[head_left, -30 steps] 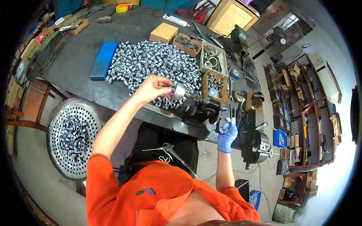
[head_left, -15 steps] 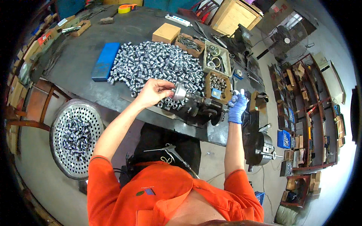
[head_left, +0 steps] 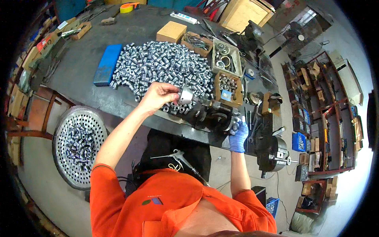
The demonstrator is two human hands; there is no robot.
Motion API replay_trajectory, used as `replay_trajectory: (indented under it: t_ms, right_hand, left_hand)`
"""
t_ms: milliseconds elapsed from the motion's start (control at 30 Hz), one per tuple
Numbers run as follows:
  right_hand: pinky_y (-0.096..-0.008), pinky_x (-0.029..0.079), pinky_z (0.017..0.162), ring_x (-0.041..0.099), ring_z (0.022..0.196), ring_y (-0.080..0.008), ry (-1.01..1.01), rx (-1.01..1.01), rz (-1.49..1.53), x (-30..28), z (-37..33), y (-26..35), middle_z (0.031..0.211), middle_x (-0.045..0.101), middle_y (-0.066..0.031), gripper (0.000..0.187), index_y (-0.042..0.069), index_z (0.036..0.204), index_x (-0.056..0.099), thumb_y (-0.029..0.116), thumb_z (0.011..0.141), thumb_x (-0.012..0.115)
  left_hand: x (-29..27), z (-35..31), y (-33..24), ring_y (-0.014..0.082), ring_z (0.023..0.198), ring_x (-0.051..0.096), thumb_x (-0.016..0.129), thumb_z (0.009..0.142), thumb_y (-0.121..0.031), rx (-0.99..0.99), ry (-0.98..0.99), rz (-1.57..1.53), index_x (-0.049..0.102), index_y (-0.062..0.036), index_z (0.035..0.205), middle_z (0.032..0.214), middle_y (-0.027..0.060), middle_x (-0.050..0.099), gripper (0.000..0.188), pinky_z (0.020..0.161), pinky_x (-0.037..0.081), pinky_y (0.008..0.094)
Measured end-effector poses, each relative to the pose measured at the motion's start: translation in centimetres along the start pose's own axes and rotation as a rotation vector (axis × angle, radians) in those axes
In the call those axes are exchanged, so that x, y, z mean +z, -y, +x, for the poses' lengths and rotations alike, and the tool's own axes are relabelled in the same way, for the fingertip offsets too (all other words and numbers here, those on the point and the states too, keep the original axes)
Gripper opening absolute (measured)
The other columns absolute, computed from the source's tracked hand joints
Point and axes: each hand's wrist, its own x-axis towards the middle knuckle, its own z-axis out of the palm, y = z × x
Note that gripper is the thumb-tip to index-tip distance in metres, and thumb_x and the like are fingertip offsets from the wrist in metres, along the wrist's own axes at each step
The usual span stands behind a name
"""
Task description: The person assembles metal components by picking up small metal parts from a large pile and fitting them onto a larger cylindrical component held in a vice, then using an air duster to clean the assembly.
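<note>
My bare left hand (head_left: pixel 160 96) has its thumb and fingers pinched at the open end of a silver cone-shaped chuck (head_left: pixel 186 96); whatever lies between the fingertips is hidden. The chuck belongs to a dark bench-mounted spindle device (head_left: pixel 215 112) with a toothed wheel at its right end. There my right hand (head_left: pixel 238 136), in a blue glove with grey fingertips, is closed around the crank handle, which the fingers mostly cover. A big heap of short shiny metal sleeves (head_left: pixel 162 67) lies just beyond the chuck, and a few sit right under my left hand.
At lower left a perforated metal bowl (head_left: pixel 102 134) holds more sleeves. A blue box (head_left: pixel 107 65) borders the heap. Right of it stand a cardboard box of small parts (head_left: pixel 229 85) and a plastic tray (head_left: pixel 237 70). An air blow gun (head_left: pixel 178 155) lies before me.
My right hand has come down and toward me to the left, with the crank. My left hand stays at the chuck, with only a slight shift. The view has tilted slightly.
</note>
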Motion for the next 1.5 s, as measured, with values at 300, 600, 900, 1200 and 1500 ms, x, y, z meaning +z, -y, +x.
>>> replay_trajectory:
  t_ms: [300, 600, 900, 1200, 1500]
  right_hand:
    - [-0.0181, 0.028, 0.031, 0.039, 0.038, -0.0054, -0.122, -0.063, -0.013, 1.3, -1.1, 0.3, 0.053, 0.048, 0.0011, 0.03, 0.003, 0.081, 0.059, 0.032, 0.086, 0.056]
    - [-0.0187, 0.028, 0.032, 0.038, 0.037, -0.0049, -0.149, -0.188, -0.126, 0.8, -2.4, 0.5, 0.05, 0.047, 0.0014, 0.028, 0.002, 0.08, 0.059, 0.03, 0.086, 0.056]
    - [-0.0194, 0.027, 0.032, 0.037, 0.039, -0.0053, -0.129, -0.218, -0.124, 1.3, -3.7, 1.6, 0.05, 0.043, 0.0024, 0.03, 0.002, 0.082, 0.057, 0.032, 0.086, 0.056]
    - [-0.0192, 0.027, 0.033, 0.04, 0.039, -0.0061, -0.209, 0.007, -0.006, 0.7, 1.3, -0.4, 0.051, 0.045, 0.0037, 0.026, 0.006, 0.077, 0.058, 0.03, 0.086, 0.056]
    - [-0.0188, 0.027, 0.035, 0.038, 0.04, -0.0043, -0.146, -0.351, -0.207, 5.3, 7.4, 3.1, 0.051, 0.046, 0.003, 0.025, 0.003, 0.076, 0.063, 0.027, 0.082, 0.062]
  left_hand:
    - [1.2, -0.1, 0.0, 0.0107, 0.056, 0.056, 0.05, 0.09, -0.026, -0.035, -0.084, 0.296, 0.057, 0.0033, 0.081, 0.064, 0.0042, 0.058, 0.032, 0.053, 0.046, 0.0244]
    - [3.0, 0.7, 1.3, 0.0418, 0.072, 0.054, 0.041, 0.091, -0.029, 0.053, -0.299, 0.702, 0.054, 0.003, 0.079, 0.072, 0.0232, 0.057, 0.036, 0.063, 0.042, 0.044]
    - [2.7, 0.7, 1.8, 0.038, 0.068, 0.055, 0.042, 0.091, -0.027, 0.008, -0.256, 0.608, 0.054, 0.004, 0.082, 0.071, 0.0224, 0.056, 0.034, 0.06, 0.041, 0.0406]
    - [2.4, 0.7, 1.5, 0.0184, 0.05, 0.043, 0.042, 0.092, -0.03, -0.018, -0.272, 0.631, 0.054, 0.0035, 0.073, 0.055, 0.0114, 0.048, 0.041, 0.051, 0.036, 0.0343]
    - [2.4, 0.6, 0.0, 0.005, 0.04, 0.037, 0.044, 0.092, -0.031, -0.244, -0.235, 0.242, 0.055, -0.0023, 0.072, 0.052, -0.0017, 0.044, 0.036, 0.034, 0.025, 0.0219]
